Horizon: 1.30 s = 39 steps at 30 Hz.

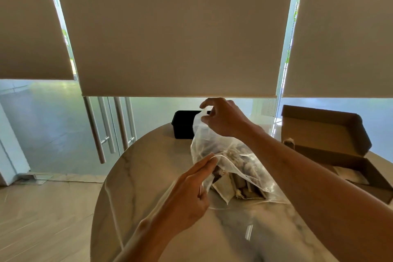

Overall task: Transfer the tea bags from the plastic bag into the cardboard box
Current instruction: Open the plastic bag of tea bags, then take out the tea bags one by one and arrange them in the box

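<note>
Pinching the near rim of the bag (212, 151), left hand (187, 195) has its grip closed on thin film; right hand (225, 119) pinches the far top edge, lifting it — mouth spread between them. Bag is clear, floppy, likely slippery; it won't hold shape, so hold it by the rim, both sides. Tea bags (228, 185) sit heaped inside, low on the tabletop (148, 176). I'd judge them light, soft, tearable paper with strings that snag — take several by the bodies, not the strings. Box (331, 147) lies open to the right, apart from the bag. Black tub (182, 125) behind.
</note>
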{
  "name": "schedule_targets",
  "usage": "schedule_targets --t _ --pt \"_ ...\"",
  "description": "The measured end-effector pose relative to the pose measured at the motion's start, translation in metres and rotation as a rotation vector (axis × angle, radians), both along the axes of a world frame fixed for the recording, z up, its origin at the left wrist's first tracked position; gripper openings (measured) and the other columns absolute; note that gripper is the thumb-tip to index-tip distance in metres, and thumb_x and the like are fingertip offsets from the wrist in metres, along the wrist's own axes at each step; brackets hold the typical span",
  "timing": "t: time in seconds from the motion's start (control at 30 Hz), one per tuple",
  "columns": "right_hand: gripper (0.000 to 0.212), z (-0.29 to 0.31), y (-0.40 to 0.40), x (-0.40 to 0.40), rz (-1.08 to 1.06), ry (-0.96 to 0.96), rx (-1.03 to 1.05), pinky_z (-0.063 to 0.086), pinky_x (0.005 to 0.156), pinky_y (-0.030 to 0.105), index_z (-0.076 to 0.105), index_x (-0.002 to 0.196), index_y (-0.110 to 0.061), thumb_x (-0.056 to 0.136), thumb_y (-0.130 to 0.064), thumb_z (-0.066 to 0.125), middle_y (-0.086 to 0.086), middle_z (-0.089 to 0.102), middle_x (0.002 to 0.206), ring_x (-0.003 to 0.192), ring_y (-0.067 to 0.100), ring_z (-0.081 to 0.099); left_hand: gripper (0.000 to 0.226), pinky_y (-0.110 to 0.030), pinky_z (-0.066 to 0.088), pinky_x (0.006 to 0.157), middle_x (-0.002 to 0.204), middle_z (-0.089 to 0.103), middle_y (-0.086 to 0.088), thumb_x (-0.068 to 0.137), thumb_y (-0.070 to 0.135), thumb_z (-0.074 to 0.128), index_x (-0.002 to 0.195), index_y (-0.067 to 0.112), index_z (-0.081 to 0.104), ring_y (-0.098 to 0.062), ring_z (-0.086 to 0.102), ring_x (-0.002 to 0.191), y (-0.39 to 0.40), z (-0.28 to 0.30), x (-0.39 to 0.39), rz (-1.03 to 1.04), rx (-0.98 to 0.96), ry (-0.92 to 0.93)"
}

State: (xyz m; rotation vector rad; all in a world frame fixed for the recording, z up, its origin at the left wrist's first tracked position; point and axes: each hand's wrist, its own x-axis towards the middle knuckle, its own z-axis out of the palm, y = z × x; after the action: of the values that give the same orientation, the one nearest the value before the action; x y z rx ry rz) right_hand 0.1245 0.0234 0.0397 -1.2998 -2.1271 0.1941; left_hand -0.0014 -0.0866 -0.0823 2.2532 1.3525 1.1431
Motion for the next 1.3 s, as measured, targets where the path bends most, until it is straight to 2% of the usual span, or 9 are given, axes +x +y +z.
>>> schedule_targets --t 0.17,0.3,0.47,0.6,0.8,0.9,1.0,1.13,1.3 --pt "0.019 -0.014 -0.037 0.088 0.065 0.036 -0.162 0.041 0.087 0.026 0.065 0.102 -0.035 0.086 -0.044 0.063 -0.012 0.062 0.114 0.108 0.008 0.055 0.080 -0.003 0.044 0.070 0.146 0.023 0.032 0.078 0.000 0.061 0.143 0.036 0.032 -0.005 0.047 0.110 0.000 0.005 -0.002 0.034 0.022 -0.046" --pt "0.026 -0.047 -0.081 0.140 0.197 -0.028 -0.371 0.045 0.101 0.036 0.071 0.086 -0.046 0.066 -0.062 0.064 -0.025 0.051 0.128 0.118 0.002 0.050 0.078 -0.006 0.045 0.062 0.145 0.034 0.021 0.078 0.000 0.063 0.142 0.035 0.034 -0.010 0.058 0.069 -0.002 0.010 0.000 0.081 0.018 -0.085" --pt "0.028 -0.099 -0.087 0.146 -0.018 -0.210 -0.085 0.049 0.094 0.031 0.063 0.114 -0.046 0.087 -0.044 0.059 -0.014 0.047 0.133 0.112 0.006 0.051 0.080 -0.007 0.046 0.060 0.144 0.038 0.017 0.079 0.004 0.066 0.143 0.035 0.031 -0.016 0.056 0.068 -0.003 0.011 -0.001 0.110 0.012 -0.065" --pt "0.054 -0.103 -0.086 0.145 -0.177 -0.084 0.029 0.053 0.086 0.031 0.045 0.139 -0.029 0.088 -0.035 0.062 -0.004 0.056 0.116 0.092 0.013 0.059 0.082 -0.010 0.050 0.063 0.139 0.025 0.041 0.077 -0.002 0.063 0.140 0.040 0.032 -0.012 0.057 0.065 -0.004 0.011 0.002 0.053 0.027 -0.022" --pt "0.078 -0.104 -0.090 0.134 -0.091 0.037 -0.100 0.044 0.077 0.013 0.030 0.143 -0.037 0.080 -0.026 0.074 -0.010 0.048 0.113 0.085 0.001 0.052 0.092 -0.013 0.050 0.070 0.146 0.017 0.036 0.072 -0.002 0.065 0.142 0.042 0.026 0.009 0.057 0.093 -0.005 0.010 0.005 -0.013 -0.019 0.057" --pt "0.057 -0.096 -0.095 0.150 -0.037 0.175 -0.113 0.052 0.069 0.013 0.052 0.126 -0.041 0.076 -0.029 0.077 -0.018 0.054 0.105 0.084 0.000 0.061 0.094 -0.005 0.045 0.073 0.147 0.018 0.031 0.072 -0.002 0.068 0.142 0.042 0.024 0.010 0.057 0.086 -0.006 0.010 0.006 -0.010 -0.009 0.043" --pt "0.035 -0.092 -0.091 0.180 -0.094 0.415 -0.120 0.055 0.074 0.015 0.063 0.119 -0.018 0.085 -0.011 0.067 -0.012 0.062 0.108 0.086 -0.005 0.066 0.092 -0.007 0.048 0.073 0.149 0.021 0.026 0.072 0.000 0.070 0.142 0.039 0.026 -0.004 0.056 0.070 -0.006 0.011 0.006 0.010 0.008 0.037" --pt "0.033 -0.100 -0.081 0.217 -0.436 -0.135 -0.077 0.046 0.102 0.038 0.062 0.123 -0.023 0.090 -0.020 0.063 -0.004 0.062 0.123 0.109 0.015 0.061 0.092 -0.020 0.054 0.066 0.151 0.023 0.021 0.072 0.000 0.070 0.143 0.038 0.025 -0.021 0.064 0.070 -0.007 0.011 0.009 0.016 0.001 0.033" --pt "0.027 -0.107 -0.089 0.228 -0.472 -0.200 -0.048 0.041 0.105 0.046 0.066 0.118 -0.025 0.093 -0.021 0.057 -0.002 0.066 0.121 0.114 0.022 0.059 0.090 -0.010 0.050 0.067 0.150 0.024 0.021 0.071 -0.007 0.066 0.143 0.035 0.030 0.015 0.056 0.085 -0.009 0.013 0.012 -0.009 0.020 0.035"
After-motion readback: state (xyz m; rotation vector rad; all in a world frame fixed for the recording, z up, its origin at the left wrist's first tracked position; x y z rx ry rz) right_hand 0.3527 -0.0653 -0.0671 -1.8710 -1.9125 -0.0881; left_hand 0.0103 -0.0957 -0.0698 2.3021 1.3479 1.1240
